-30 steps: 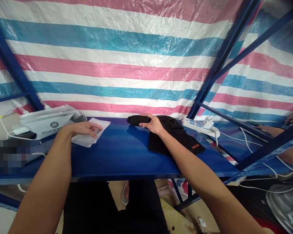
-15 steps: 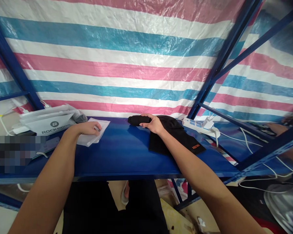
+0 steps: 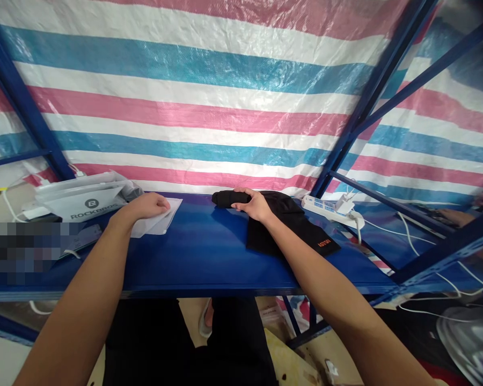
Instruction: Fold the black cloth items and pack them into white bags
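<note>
At the left of the blue shelf, my left hand [image 3: 149,206] has its fingers curled on a thin white plastic bag [image 3: 163,221], covering part of it. The fingertips are partly hidden. To the right, my right hand [image 3: 253,205] is closed round a rolled bundle of black cloth [image 3: 225,199] near the shelf's back edge. A flat piece of black cloth with orange lettering [image 3: 312,236] lies beside and beneath that wrist. Whether it joins the roll I cannot tell.
A grey-white ROCKBROS bag [image 3: 84,201] stands at the left end, near a phone-like device [image 3: 88,236]. A white power strip [image 3: 328,210] with plugs and cables sits at the right by the blue frame [image 3: 344,126]. Striped plastic sheeting [image 3: 193,96] hangs behind.
My left hand has shifted slightly up, its fingers more curled over the white plastic bag, which has moved a little. My right hand stays on the black roll.
</note>
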`<state>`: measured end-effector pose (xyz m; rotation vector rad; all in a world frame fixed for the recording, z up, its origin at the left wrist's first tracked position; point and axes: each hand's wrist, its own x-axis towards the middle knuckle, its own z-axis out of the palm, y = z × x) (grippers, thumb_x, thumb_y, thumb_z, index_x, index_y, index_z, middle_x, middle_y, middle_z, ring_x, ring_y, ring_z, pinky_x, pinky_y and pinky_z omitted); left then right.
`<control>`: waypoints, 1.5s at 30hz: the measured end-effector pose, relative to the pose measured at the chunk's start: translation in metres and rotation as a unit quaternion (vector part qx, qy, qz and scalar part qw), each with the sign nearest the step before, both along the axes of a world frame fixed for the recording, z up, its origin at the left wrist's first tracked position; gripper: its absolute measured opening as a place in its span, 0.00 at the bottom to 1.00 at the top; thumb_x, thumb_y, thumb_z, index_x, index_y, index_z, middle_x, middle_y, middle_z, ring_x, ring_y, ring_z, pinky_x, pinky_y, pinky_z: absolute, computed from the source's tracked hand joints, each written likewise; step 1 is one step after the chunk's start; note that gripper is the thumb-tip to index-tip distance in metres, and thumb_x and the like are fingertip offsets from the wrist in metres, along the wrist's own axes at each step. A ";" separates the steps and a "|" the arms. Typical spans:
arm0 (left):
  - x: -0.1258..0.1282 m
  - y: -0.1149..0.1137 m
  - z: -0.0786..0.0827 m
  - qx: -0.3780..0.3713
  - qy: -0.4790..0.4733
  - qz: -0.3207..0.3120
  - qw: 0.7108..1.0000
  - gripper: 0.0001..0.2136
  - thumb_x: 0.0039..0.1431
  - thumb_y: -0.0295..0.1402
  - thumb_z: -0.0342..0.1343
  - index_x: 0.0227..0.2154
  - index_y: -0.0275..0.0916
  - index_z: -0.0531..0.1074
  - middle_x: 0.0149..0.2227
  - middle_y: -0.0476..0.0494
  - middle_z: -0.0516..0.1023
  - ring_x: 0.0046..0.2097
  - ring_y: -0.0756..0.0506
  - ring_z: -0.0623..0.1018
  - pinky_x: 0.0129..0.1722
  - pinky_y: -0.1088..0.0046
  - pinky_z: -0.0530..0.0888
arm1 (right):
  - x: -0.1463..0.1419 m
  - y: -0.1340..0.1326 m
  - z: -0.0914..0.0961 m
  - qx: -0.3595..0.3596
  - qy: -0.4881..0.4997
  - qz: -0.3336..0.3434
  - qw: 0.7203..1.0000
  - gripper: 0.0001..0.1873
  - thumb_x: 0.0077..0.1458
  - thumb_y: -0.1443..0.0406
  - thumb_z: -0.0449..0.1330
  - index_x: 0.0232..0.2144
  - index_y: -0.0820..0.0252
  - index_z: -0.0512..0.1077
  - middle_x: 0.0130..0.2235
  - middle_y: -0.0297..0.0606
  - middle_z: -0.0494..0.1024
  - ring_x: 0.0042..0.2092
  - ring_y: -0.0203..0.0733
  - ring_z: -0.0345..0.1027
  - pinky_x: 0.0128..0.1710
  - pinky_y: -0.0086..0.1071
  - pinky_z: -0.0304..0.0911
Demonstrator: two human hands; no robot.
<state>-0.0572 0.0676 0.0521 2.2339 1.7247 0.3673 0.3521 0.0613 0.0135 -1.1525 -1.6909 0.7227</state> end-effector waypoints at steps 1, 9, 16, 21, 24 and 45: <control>-0.001 0.002 0.000 0.010 0.002 0.012 1.000 0.16 0.51 0.47 0.59 0.36 0.44 0.85 0.45 0.41 0.88 0.50 0.31 0.84 0.50 0.62 0.78 | 0.000 0.000 0.000 0.004 0.000 -0.001 1.000 0.33 0.49 0.63 0.79 0.57 0.56 0.80 0.30 0.29 0.83 0.32 0.40 0.80 0.42 0.36 0.80; 0.017 0.002 0.002 0.231 0.001 0.134 0.964 0.20 0.62 0.48 0.62 0.50 0.41 0.78 0.59 0.33 0.76 0.59 0.29 0.79 0.64 0.52 0.74 | -0.002 -0.004 0.003 -0.015 0.038 0.014 0.999 0.35 0.47 0.61 0.81 0.57 0.56 0.79 0.33 0.32 0.84 0.34 0.43 0.83 0.46 0.41 0.82; 0.067 -0.011 -0.014 0.266 -0.026 0.027 0.963 0.33 0.58 0.42 0.70 0.63 0.41 0.66 0.68 0.31 0.63 0.55 0.33 0.83 0.53 0.59 0.81 | -0.024 -0.029 0.022 -0.080 0.212 0.156 0.961 0.42 0.43 0.56 0.84 0.59 0.55 0.77 0.42 0.37 0.86 0.41 0.46 0.85 0.50 0.44 0.85; 0.093 -0.009 -0.035 0.274 -0.107 -0.109 0.950 0.30 0.57 0.38 0.70 0.61 0.45 0.68 0.64 0.37 0.66 0.54 0.35 0.83 0.51 0.58 0.82 | -0.041 -0.037 0.023 0.056 0.090 0.139 0.985 0.33 0.50 0.56 0.81 0.57 0.53 0.80 0.56 0.40 0.83 0.46 0.48 0.84 0.50 0.46 0.84; 0.098 -0.006 -0.043 0.258 -0.123 -0.117 0.951 0.34 0.57 0.36 0.70 0.65 0.46 0.66 0.66 0.37 0.66 0.53 0.35 0.83 0.52 0.55 0.83 | -0.042 -0.043 0.024 0.235 -0.090 0.061 0.966 0.24 0.60 0.64 0.74 0.58 0.50 0.80 0.61 0.41 0.79 0.60 0.52 0.78 0.62 0.49 0.76; 0.101 -0.017 -0.031 0.207 -0.216 -0.278 0.913 0.32 0.63 0.26 0.51 0.71 0.41 0.68 0.70 0.37 0.74 0.70 0.36 0.75 0.72 0.51 0.71 | -0.062 -0.062 0.022 0.456 -0.479 0.107 0.742 0.17 0.74 0.72 0.57 0.58 0.52 0.79 0.67 0.40 0.77 0.70 0.57 0.64 0.62 0.53 0.72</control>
